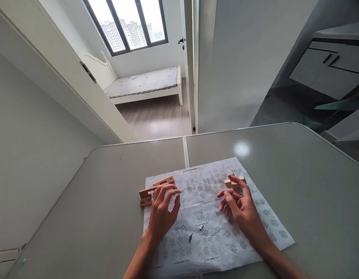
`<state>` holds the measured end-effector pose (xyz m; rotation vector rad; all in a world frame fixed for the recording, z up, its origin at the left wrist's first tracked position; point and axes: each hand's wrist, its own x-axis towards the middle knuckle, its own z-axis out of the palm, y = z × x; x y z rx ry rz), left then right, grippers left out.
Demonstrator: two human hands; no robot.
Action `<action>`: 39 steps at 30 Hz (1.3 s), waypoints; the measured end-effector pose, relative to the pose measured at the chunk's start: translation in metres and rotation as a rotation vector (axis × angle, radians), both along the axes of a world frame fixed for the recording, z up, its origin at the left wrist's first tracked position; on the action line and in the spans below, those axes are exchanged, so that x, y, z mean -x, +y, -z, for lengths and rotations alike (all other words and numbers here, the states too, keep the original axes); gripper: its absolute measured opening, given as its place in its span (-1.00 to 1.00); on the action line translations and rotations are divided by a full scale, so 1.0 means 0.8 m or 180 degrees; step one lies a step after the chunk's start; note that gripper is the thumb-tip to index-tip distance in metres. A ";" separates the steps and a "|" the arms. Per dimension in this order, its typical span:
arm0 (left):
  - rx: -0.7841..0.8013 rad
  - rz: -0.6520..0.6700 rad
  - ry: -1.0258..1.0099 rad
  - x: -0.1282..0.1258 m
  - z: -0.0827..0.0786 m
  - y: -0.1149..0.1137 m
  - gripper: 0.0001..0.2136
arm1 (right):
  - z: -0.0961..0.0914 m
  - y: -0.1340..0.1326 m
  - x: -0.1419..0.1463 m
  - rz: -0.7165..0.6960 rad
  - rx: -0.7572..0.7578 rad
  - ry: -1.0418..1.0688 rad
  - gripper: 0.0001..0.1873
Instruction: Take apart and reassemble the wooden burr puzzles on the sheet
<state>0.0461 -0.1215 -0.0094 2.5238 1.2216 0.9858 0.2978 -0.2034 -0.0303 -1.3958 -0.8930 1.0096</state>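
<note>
A creased white instruction sheet [197, 209], printed with small diagrams, lies under both hands. My left hand [164, 209] is at its left side, fingers curved and thumb apart, with no held object showing. Just beyond it are several reddish-brown notched wooden puzzle pieces [167, 180], some marked with numbers. My fingers partly cover these pieces; whether they touch cannot be made out. On the right, my right hand [240, 209] has its fingers spread. Its index finger reaches to a small cluster of pale wooden blocks [236, 183] and seems to touch it.
The grey table [80, 217] has a pale seam [185, 152] running across its middle. Small dark scraps [190, 238] lie on the sheet. Past the table's far edge, a doorway opens onto a room with a bed [147, 83] and a window. White cabinets [327, 66] stand at right.
</note>
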 end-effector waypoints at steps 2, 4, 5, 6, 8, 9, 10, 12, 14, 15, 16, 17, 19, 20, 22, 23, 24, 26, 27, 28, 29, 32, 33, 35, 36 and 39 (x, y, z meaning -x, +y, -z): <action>0.0039 0.0131 0.0002 -0.001 0.001 -0.002 -0.84 | 0.000 0.001 -0.001 0.0004 0.0054 0.0071 -0.34; 0.0090 0.0238 0.0031 -0.002 0.002 -0.003 -0.83 | -0.001 0.001 -0.001 0.0031 0.0096 0.0057 -0.35; 0.0122 0.0276 0.0049 -0.003 0.002 -0.003 -0.83 | -0.002 0.001 -0.001 0.0044 0.0107 0.0026 -0.36; 0.0160 0.0309 0.0070 -0.003 0.002 -0.004 -0.83 | -0.002 0.001 0.000 0.0048 0.0112 -0.0015 -0.37; 0.0229 0.0367 0.0097 -0.004 0.002 -0.004 -0.82 | -0.001 0.001 0.000 0.0035 0.0119 -0.0105 -0.40; 0.0245 0.0393 0.0103 -0.005 0.002 -0.004 -0.82 | 0.000 0.001 0.000 0.0018 0.0115 -0.0144 -0.41; 0.0257 0.0417 0.0110 -0.005 0.001 -0.004 -0.82 | 0.001 0.000 0.001 -0.0003 0.0107 -0.0183 -0.43; 0.0264 0.0446 0.0113 -0.006 -0.001 -0.004 -0.82 | 0.003 0.000 0.001 -0.0056 0.0090 -0.0270 -0.49; 0.0286 0.0461 0.0118 -0.006 -0.002 -0.004 -0.81 | 0.002 -0.001 0.002 -0.0129 0.0092 -0.0382 -0.54; 0.0303 0.0466 0.0118 -0.006 -0.002 -0.004 -0.81 | 0.001 -0.002 0.002 -0.0165 0.0100 -0.0453 -0.57; 0.0318 0.0475 0.0117 -0.006 -0.003 -0.004 -0.81 | -0.001 -0.003 0.003 -0.0203 0.0107 -0.0527 -0.60; 0.0330 0.0481 0.0113 -0.006 -0.003 -0.005 -0.81 | -0.003 -0.004 0.003 -0.0236 0.0104 -0.0604 -0.62; 0.0350 0.0495 0.0102 -0.005 -0.003 -0.005 -0.82 | -0.008 -0.006 0.003 -0.0331 0.0057 -0.0740 -0.67; 0.0355 0.0502 0.0096 -0.005 -0.003 -0.005 -0.83 | -0.009 -0.006 0.003 -0.0381 0.0026 -0.0789 -0.70; 0.0361 0.0516 0.0096 -0.005 -0.003 -0.005 -0.83 | -0.010 -0.007 0.004 -0.0500 -0.0019 -0.0827 -0.73; 0.0356 0.0529 0.0101 -0.006 -0.003 -0.005 -0.83 | -0.011 -0.007 0.004 -0.0566 -0.0030 -0.0822 -0.74; 0.0353 0.0551 0.0110 -0.007 -0.004 -0.006 -0.83 | -0.011 -0.008 0.004 -0.0634 -0.0034 -0.0802 -0.75; 0.0378 0.0603 0.0118 -0.008 -0.005 -0.008 -0.84 | -0.011 -0.009 0.004 -0.0820 -0.0053 -0.0705 -0.77; 0.0423 0.0626 0.0096 -0.009 -0.006 -0.010 -0.84 | -0.011 -0.009 0.003 -0.0946 -0.0079 -0.0612 -0.78; 0.0507 0.0633 0.0042 -0.010 -0.007 -0.012 -0.86 | -0.012 -0.010 0.003 -0.1080 -0.0113 -0.0476 -0.78; 0.0635 0.0624 -0.0044 -0.011 -0.008 -0.014 -0.86 | -0.013 -0.012 0.003 -0.1229 -0.0150 -0.0291 -0.79; 0.1199 0.0664 -0.0370 -0.014 -0.012 -0.022 -0.75 | -0.015 -0.016 0.002 -0.1703 -0.0241 0.0392 -0.78; 0.1389 0.0749 -0.0445 -0.015 -0.013 -0.025 -0.68 | -0.015 -0.017 0.003 -0.1851 -0.0252 0.0594 -0.76; 0.1715 0.1006 -0.0538 -0.018 -0.014 -0.029 -0.55 | -0.016 -0.019 0.004 -0.2112 -0.0257 0.0882 -0.72; 0.1859 0.1149 -0.0564 -0.020 -0.014 -0.031 -0.50 | -0.017 -0.020 0.004 -0.2205 -0.0253 0.0969 -0.71; 0.2223 0.1432 -0.0580 -0.023 -0.014 -0.037 -0.42 | -0.018 -0.020 0.006 -0.2372 -0.0301 0.1072 -0.69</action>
